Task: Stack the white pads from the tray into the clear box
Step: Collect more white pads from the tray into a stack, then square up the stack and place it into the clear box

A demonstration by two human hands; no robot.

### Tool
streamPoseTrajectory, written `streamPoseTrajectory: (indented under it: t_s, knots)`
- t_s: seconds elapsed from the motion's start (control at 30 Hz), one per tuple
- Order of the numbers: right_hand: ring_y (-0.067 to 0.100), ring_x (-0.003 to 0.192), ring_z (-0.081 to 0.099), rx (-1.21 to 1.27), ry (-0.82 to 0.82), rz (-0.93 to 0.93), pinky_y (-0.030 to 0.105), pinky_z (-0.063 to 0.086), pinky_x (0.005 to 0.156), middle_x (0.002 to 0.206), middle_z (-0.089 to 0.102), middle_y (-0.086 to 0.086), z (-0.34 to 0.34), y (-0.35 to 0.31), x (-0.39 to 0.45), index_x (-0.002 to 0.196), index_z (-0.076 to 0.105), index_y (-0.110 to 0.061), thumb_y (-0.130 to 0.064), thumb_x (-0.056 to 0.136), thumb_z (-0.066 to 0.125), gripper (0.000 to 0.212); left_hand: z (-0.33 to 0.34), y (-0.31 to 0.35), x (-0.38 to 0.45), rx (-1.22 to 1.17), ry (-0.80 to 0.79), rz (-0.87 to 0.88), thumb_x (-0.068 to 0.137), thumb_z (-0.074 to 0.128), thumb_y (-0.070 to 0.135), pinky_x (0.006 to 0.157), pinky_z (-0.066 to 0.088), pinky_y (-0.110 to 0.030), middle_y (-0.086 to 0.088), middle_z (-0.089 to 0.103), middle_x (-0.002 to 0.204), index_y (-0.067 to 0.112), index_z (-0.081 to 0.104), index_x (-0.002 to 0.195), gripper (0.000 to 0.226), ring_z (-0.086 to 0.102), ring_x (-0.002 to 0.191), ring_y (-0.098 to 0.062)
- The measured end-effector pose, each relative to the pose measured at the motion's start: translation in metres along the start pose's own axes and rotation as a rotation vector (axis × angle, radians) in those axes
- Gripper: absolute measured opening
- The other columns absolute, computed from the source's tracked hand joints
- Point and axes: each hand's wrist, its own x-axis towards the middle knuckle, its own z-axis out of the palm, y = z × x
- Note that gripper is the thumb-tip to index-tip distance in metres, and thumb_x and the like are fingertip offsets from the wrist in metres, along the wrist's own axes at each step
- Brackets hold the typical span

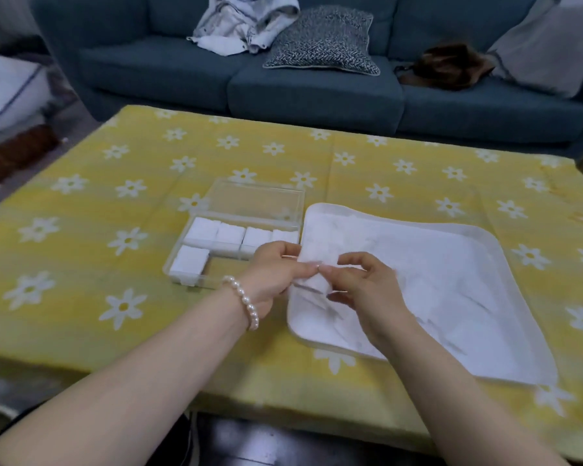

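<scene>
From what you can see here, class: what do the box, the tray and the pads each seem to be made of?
Clear box: probably hard plastic, glossy; the tablecloth shows through its open lid.
Tray: white, smooth raised rim, likely plastic.
White pads: matte and soft-looking, perhaps cotton; the one both hands hold is too blurred to tell more.

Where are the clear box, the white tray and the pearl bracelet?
clear box (196,282), head view, near wall by the empty space.
white tray (495,245), head view, far right rim.
pearl bracelet (246,302), head view, beads on the left wrist.
</scene>
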Motion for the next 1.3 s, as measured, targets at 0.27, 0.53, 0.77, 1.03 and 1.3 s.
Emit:
streamPoseTrajectory:
  t_s: [0.27, 0.53, 0.77, 1.03, 1.3]
  knots:
    - [0.01, 0.042, 0.054, -0.071, -0.04, 0.145, 0.018, 0.036, 0.04, 0.061, 0.059, 0.004, 0.097, -0.004, 0.044, 0.07, 0.05, -0.014, -0.004, 0.073, 0.075, 0.026, -0.099, 0.022, 0.003, 0.131, 0.263, 0.183, 0.094, 0.056, 0.014, 0.052, 0.042, -0.019, -0.001, 0.062, 0.075, 0.014, 0.062, 0.079, 0.017, 0.055, 0.064, -0.015]
    - [0.016, 0.04, 0.051, -0.473, -0.102, 0.319, 0.021, 0.034, 0.042, 0.05, 0.055, 0.01, 0.133, 0.009, 0.072, 0.064, 0.052, -0.005, -0.002, 0.077, 0.073, 0.025, -0.145, -0.008, 0.022, 0.731, 0.354, 0.214, 0.085, 0.063, 0.011, 0.074, 0.043, -0.023, -0.002, 0.068, 0.088, 0.015, 0.069, 0.083, 0.007, 0.063, 0.091, -0.02]
    - [0.022, 0.076, 0.058, -0.714, -0.063, 0.153, 0.03, 0.049, 0.068, 0.077, 0.06, 0.007, 0.155, 0.028, 0.077, 0.069, 0.051, -0.013, -0.011, 0.079, 0.069, 0.02, -0.141, -0.022, 0.024, 0.96, 0.353, 0.222, 0.084, 0.063, 0.023, 0.08, 0.047, -0.031, 0.002, 0.067, 0.091, 0.023, 0.059, 0.082, 0.004, 0.062, 0.09, -0.02]
    - [0.028, 0.105, 0.058, -0.983, 0.04, 0.019, 0.03, 0.043, 0.074, 0.109, 0.062, 0.01, 0.161, 0.037, 0.063, 0.107, 0.055, -0.009, -0.024, 0.08, 0.059, 0.031, -0.122, -0.028, 0.031, 1.351, 0.307, 0.32, 0.089, 0.047, 0.021, 0.093, 0.027, -0.034, 0.007, 0.056, 0.121, 0.033, 0.066, 0.107, 0.028, 0.049, 0.116, -0.016]
    - [0.024, 0.092, 0.057, -0.925, 0.008, -0.331, 0.03, 0.044, 0.074, 0.09, 0.066, 0.004, 0.109, 0.015, 0.037, 0.078, 0.055, -0.02, -0.012, 0.079, 0.056, 0.008, -0.101, -0.01, 0.024, 1.524, 0.259, 0.276, 0.092, 0.044, 0.028, 0.097, 0.029, -0.036, 0.0, 0.055, 0.121, 0.029, 0.065, 0.112, 0.03, 0.049, 0.116, -0.022]
